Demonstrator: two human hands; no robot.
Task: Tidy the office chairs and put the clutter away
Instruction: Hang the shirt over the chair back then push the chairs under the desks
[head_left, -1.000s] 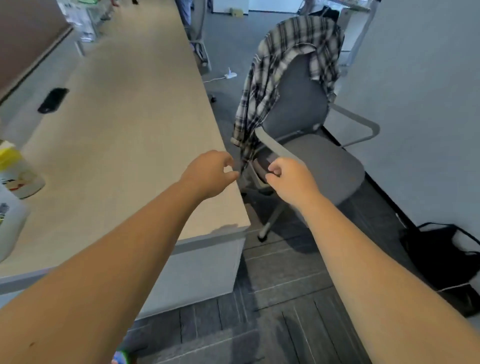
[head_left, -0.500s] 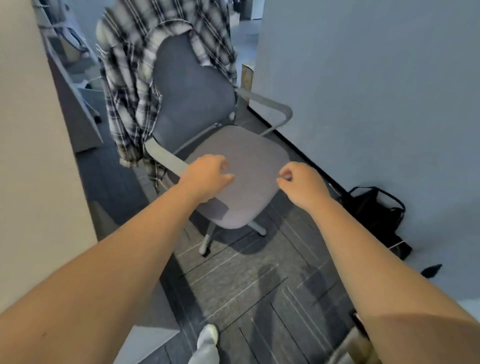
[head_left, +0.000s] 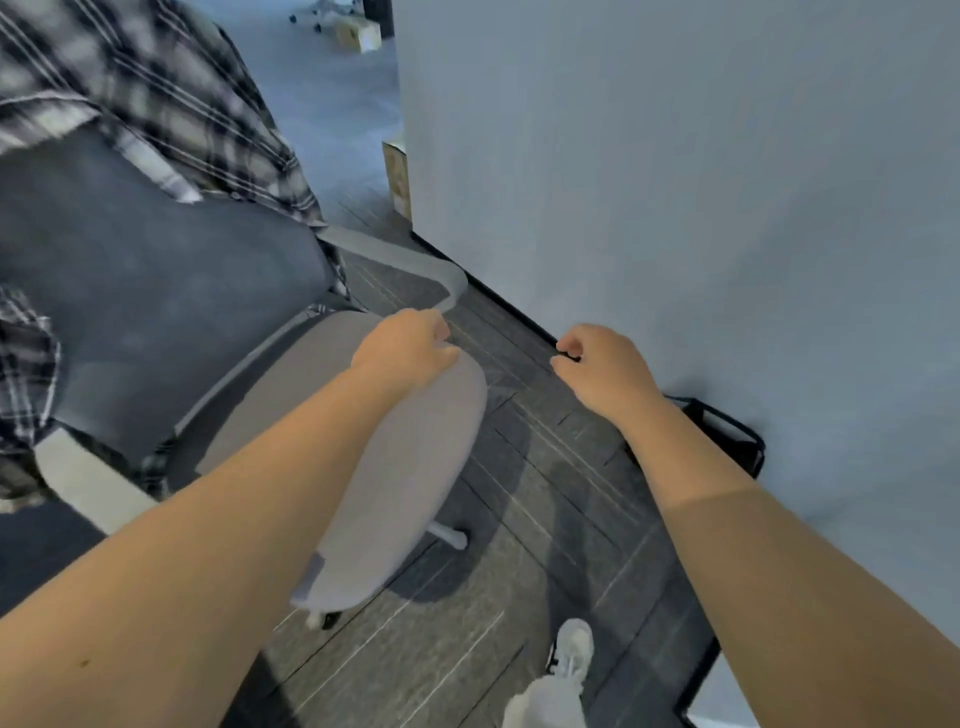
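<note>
Draping curved chair (head_left: 156, 291) back: soft plaid shirt (head_left: 171, 104); rounded fabric seat. Left hand (head_left: 405, 351), right hand (head_left: 602, 369) loosely curled, grasping nothing.

Grey office chair (head_left: 156, 312) stands upright, plaid shirt (head_left: 156, 88) draped over its backrest.

We hold both bare arms stretched out forward and down, forearms running in from the lower corners and converging toward the middle. Our left hand (head_left: 402, 348) is curled into a loose fist, knuckles up, thumb tucked against the side of the index finger. Our right hand (head_left: 602, 366) sits level with it and well apart, also loosely curled, back of the hand up, fingertips bent under toward the palm. Whether either hand grips anything we cannot tell. Below, one leg and shoe (head_left: 571, 652) step forward between our arms.
</note>
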